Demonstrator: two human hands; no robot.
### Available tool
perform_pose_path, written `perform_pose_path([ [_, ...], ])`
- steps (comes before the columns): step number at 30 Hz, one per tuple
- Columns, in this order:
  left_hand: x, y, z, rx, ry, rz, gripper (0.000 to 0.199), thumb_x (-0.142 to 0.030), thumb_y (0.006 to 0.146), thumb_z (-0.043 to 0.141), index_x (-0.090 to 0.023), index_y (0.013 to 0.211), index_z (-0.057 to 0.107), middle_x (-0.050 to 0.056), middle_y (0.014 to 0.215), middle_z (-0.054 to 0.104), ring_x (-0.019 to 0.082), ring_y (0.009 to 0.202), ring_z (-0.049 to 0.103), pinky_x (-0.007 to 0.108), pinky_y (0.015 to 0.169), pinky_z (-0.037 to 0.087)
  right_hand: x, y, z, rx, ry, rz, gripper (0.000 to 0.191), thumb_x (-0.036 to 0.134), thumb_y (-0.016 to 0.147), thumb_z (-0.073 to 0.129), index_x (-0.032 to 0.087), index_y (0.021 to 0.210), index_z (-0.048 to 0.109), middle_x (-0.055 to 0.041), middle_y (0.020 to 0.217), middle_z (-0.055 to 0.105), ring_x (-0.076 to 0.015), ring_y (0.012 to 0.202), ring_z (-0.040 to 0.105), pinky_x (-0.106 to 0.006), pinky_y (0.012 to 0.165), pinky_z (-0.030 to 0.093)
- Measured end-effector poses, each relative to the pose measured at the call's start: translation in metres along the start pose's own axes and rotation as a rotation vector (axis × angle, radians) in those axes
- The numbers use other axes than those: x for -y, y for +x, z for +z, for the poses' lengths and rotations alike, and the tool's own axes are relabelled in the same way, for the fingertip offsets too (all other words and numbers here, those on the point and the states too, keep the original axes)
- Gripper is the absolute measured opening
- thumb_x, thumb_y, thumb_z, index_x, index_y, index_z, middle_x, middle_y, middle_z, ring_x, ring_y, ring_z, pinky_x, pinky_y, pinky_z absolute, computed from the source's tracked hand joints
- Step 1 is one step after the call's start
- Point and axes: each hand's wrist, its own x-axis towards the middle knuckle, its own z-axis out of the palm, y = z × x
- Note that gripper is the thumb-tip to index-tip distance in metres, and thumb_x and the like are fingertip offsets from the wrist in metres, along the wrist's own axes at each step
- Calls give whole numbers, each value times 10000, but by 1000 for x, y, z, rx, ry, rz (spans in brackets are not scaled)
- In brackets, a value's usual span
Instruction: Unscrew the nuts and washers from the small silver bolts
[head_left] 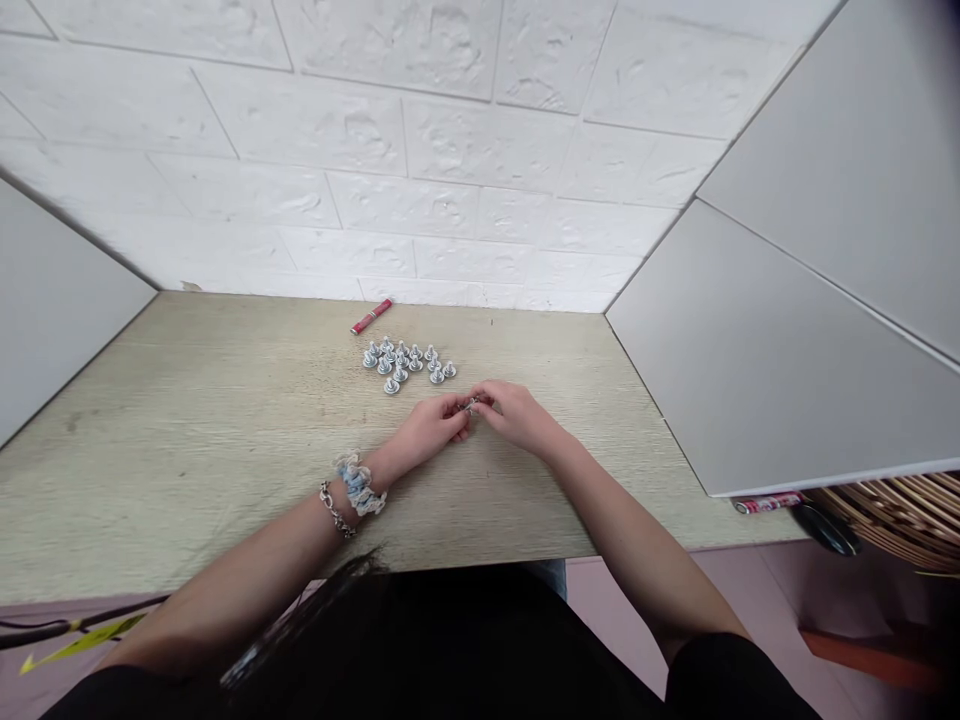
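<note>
A group of small silver bolts with washers (pixel 401 360) sits on the wooden table, their shanks pointing up. Just in front of them, my two hands meet at a small silver bolt (pixel 472 405), mostly covered by the fingers. My left hand (pixel 435 424) pinches it from the left, thumb and index finger closed. From the right, my right hand (pixel 511 412) has its thumb and fingers closed on the same piece. Whether a washer is on this bolt I cannot make out.
A slim red cylinder (pixel 372 316) lies behind the bolts near the white brick wall (pixel 442 205). Grey panels (pixel 810 330) border the table on both sides. At the right edge are a second red cylinder (pixel 768 502), a black object (pixel 825 528) and a woven basket (pixel 900 510).
</note>
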Motion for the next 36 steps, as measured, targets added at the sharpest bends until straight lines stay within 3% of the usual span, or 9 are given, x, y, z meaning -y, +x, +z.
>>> perform_pose_path([
  [6,-6,-3,0,-21,107,13,295,-245,762,438,-140,966,623,-14,626,579,109,574,546,228,587,451,4,-2,-6,17,-183,120,475,430,936,321,174,596,531,-25,600,563,-116,573,439,-257,554,255],
  [14,-2,-1,0,-11,117,46,257,-255,759,443,-147,904,626,-17,613,559,105,561,520,219,562,424,6,-3,-6,30,-94,52,197,350,879,455,185,887,562,-11,750,609,-119,658,500,-237,594,322],
  [21,-1,-1,0,-15,78,13,276,-260,755,444,-145,923,632,-21,604,555,112,569,525,224,569,419,3,-3,-3,56,139,-4,238,178,825,467,202,1042,560,-26,953,662,-129,845,588,-254,727,406],
  [24,-2,-2,0,-11,121,26,291,-259,758,442,-151,944,638,-24,598,556,115,566,524,226,560,410,2,-3,-6,75,118,82,147,257,837,493,193,915,600,-16,855,666,-131,785,581,-240,657,381],
  [28,-4,-3,1,-26,180,20,285,-229,746,430,-148,918,641,-22,580,560,118,549,519,234,560,407,4,-3,-11,46,-36,137,420,460,890,393,170,613,517,-1,590,549,-112,592,464,-247,556,290],
  [30,-5,-3,1,-30,177,22,267,-229,747,426,-144,891,635,-16,590,566,119,555,524,238,570,411,5,-3,-11,20,-18,119,373,454,883,408,173,663,516,10,599,539,-105,583,447,-242,551,291],
  [33,-4,-3,1,-20,162,44,255,-226,745,425,-145,882,625,-18,601,562,116,561,521,235,569,410,3,-4,-7,0,99,57,166,328,837,500,183,900,551,13,717,596,-109,650,509,-237,604,364],
  [36,-4,-3,0,-8,135,44,262,-229,751,420,-148,899,621,-30,588,542,110,554,513,230,565,410,0,-3,-4,7,166,-24,233,212,820,493,192,1038,574,-23,875,644,-123,786,570,-263,720,423],
])
